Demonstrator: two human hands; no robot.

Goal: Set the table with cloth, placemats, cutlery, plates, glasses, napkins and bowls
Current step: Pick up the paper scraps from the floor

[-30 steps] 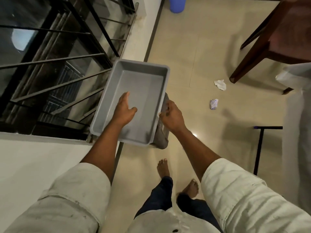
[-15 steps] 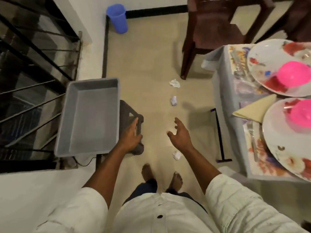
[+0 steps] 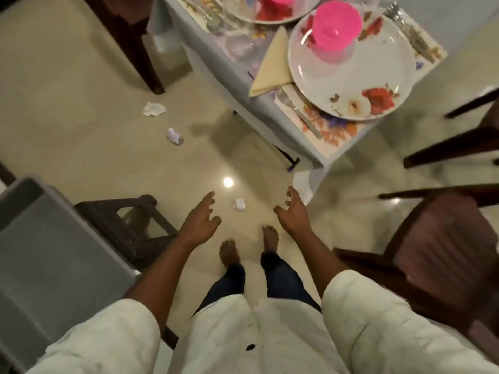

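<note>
The table at the upper right wears a pale cloth [image 3: 237, 85] with floral placemats [image 3: 332, 130]. On it a white flowered plate [image 3: 351, 76] carries a pink bowl [image 3: 336, 25]. A folded beige napkin [image 3: 272, 66] and a fork [image 3: 297, 110] lie left of that plate. Clear glasses [image 3: 237, 31] stand further back, beside a second plate [image 3: 272, 14] with another pink bowl. More cutlery [image 3: 407, 31] lies right of the near plate. My left hand [image 3: 199, 222] and my right hand [image 3: 293, 214] hang over the floor with loose fingers, holding nothing.
An empty grey tub [image 3: 48, 255] sits on a dark plastic stool [image 3: 127, 225] at my left. Dark wooden chairs stand at the right [image 3: 437, 249] and upper left [image 3: 129, 41]. Crumpled paper scraps [image 3: 154, 108] lie on the tiled floor.
My left hand has let go of the stool and tub. My view has turned right, bringing the set table closer. Both hands now hang free in front of me.
</note>
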